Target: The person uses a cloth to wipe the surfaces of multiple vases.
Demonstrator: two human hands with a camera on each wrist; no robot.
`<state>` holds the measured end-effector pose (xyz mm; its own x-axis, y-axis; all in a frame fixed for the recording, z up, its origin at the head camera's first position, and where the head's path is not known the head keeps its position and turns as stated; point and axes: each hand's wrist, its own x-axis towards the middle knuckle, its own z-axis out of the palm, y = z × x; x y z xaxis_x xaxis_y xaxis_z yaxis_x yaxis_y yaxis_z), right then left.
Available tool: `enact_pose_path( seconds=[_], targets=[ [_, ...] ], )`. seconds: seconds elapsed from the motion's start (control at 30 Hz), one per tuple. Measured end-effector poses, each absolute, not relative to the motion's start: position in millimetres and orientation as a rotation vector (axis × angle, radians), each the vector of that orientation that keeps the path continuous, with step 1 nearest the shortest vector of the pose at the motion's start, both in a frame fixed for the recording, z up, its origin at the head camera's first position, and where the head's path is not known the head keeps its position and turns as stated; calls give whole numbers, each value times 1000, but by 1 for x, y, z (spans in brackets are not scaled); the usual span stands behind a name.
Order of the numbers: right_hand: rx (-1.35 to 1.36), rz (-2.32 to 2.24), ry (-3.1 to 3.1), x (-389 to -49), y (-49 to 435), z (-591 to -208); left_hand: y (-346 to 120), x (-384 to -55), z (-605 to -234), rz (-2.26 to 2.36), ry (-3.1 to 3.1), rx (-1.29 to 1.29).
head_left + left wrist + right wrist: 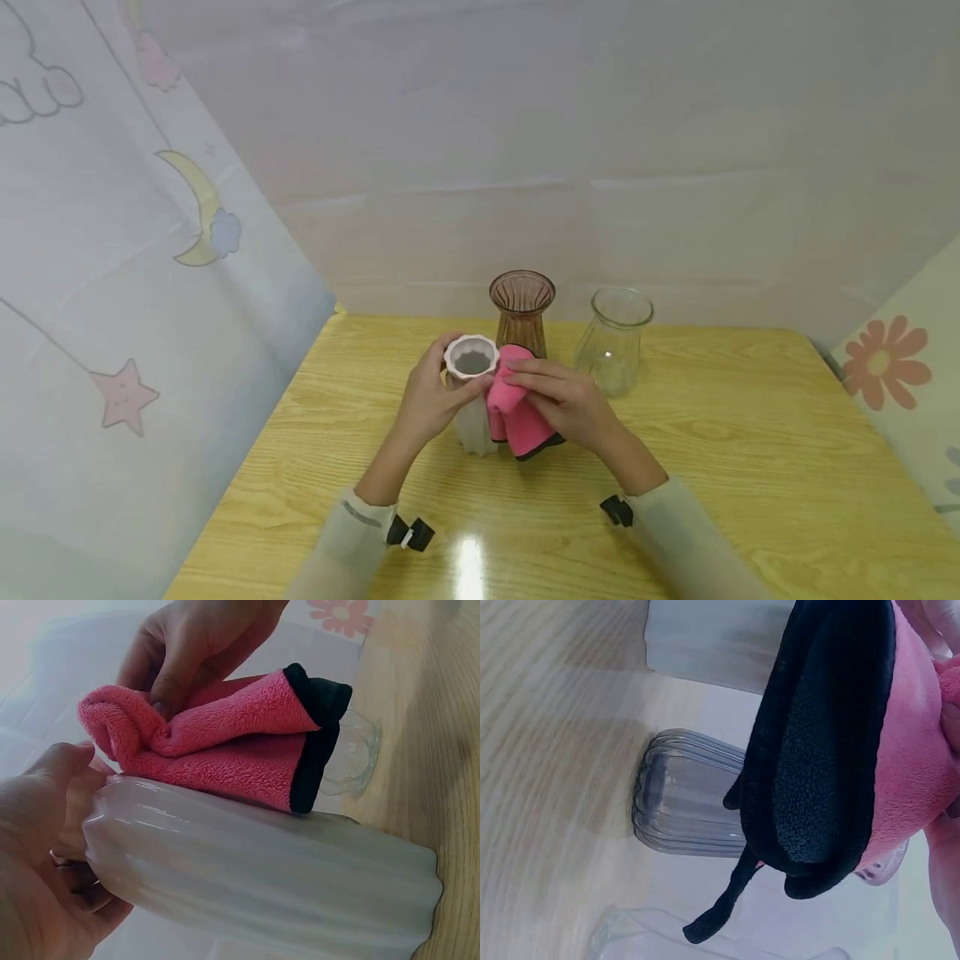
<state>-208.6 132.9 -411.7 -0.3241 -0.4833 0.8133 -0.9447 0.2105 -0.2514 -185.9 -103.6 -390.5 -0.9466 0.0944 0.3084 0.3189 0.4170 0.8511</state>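
Note:
A white fluted vase (476, 425) with a scalloped rim stands upright on the table. My left hand (432, 392) grips it just below the rim, thumb on the near side and fingers around the far side. In my right hand (573, 404) is a pink cloth (525, 425) with dark edging, pinched between thumb and fingers. The folded cloth lies against the vase's right side near the top, as the left wrist view also shows, with the vase's ribbed wall (262, 870) beneath it. Dark lining (817, 750) of the cloth faces the right wrist camera.
Behind the cloth stands a brownish ribbed glass vase (522, 321), its lower part hidden. To its right is a clear glass vase (611, 350). The wooden table (750, 467) ends at a pale backdrop (600, 167) at the back and left.

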Motion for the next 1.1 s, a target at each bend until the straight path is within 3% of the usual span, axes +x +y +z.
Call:
enact_pose_path(
  seconds=[1.1],
  targets=[
    [1194,1192,-1966,-197,123,-446,-118,-196,-388,-1450,-2569,-554]
  ],
)
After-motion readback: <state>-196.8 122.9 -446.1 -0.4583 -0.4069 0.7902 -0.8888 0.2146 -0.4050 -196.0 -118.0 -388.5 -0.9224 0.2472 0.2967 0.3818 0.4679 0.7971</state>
